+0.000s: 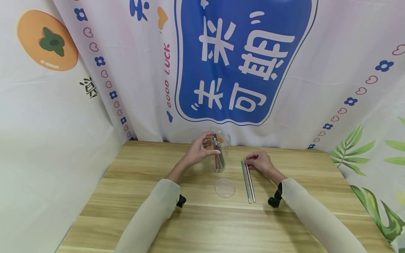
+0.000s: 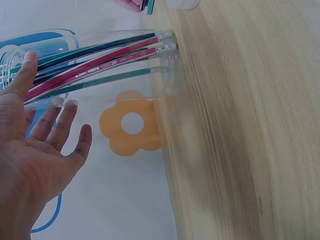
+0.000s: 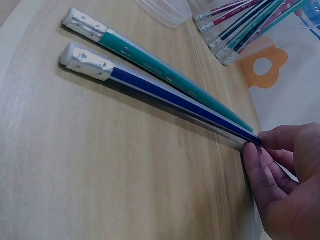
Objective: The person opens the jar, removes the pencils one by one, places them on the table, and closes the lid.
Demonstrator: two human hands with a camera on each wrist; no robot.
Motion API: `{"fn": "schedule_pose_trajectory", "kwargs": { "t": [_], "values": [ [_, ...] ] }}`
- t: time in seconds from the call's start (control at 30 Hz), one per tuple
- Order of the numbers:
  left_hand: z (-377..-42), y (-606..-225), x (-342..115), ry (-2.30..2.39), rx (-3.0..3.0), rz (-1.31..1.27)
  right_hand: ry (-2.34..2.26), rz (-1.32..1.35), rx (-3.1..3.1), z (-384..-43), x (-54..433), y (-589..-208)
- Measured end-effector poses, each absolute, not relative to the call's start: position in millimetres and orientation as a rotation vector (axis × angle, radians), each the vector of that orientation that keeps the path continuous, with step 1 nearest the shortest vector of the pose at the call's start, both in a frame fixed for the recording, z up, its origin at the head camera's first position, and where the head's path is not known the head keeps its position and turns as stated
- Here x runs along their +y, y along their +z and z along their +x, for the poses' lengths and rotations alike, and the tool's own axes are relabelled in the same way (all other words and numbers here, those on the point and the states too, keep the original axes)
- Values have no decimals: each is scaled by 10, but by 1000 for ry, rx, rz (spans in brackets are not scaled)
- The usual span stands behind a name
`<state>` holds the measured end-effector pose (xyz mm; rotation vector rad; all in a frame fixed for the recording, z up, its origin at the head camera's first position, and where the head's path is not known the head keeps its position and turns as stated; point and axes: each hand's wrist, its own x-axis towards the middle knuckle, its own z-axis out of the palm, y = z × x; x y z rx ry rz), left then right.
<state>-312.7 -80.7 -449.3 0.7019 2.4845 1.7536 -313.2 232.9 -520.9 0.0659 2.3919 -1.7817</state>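
My left hand (image 1: 198, 149) holds a clear plastic jar (image 2: 120, 96) near its rim, thumb on one side and fingers on the other. Inside the upright jar stand several red, teal and dark pencils (image 2: 112, 61), eraser ends down. My right hand (image 1: 261, 162) pinches the far tip of a blue pencil (image 3: 185, 104) between thumb and fingers. Its white eraser end points toward the table's front. Just left of it in the head view, a teal pencil (image 1: 245, 182) lies almost parallel on the wood, its tip close to my right fingertips.
A round clear lid (image 1: 225, 187) lies flat on the table (image 1: 202, 225) in front of the jar. Behind the table's back edge hangs a printed cloth (image 1: 148, 105). Black wrist straps (image 1: 275, 200) show at both sleeves.
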Motion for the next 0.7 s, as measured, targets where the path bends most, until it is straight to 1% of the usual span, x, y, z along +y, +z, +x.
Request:
{"fn": "schedule_pose_trajectory", "kwargs": {
  "t": [0.7],
  "values": [
    [-3112, -4476, -801, 1759, 2482, 698, -1618, 29, 2579, -3089, 2266, -5198]
  ]
}}
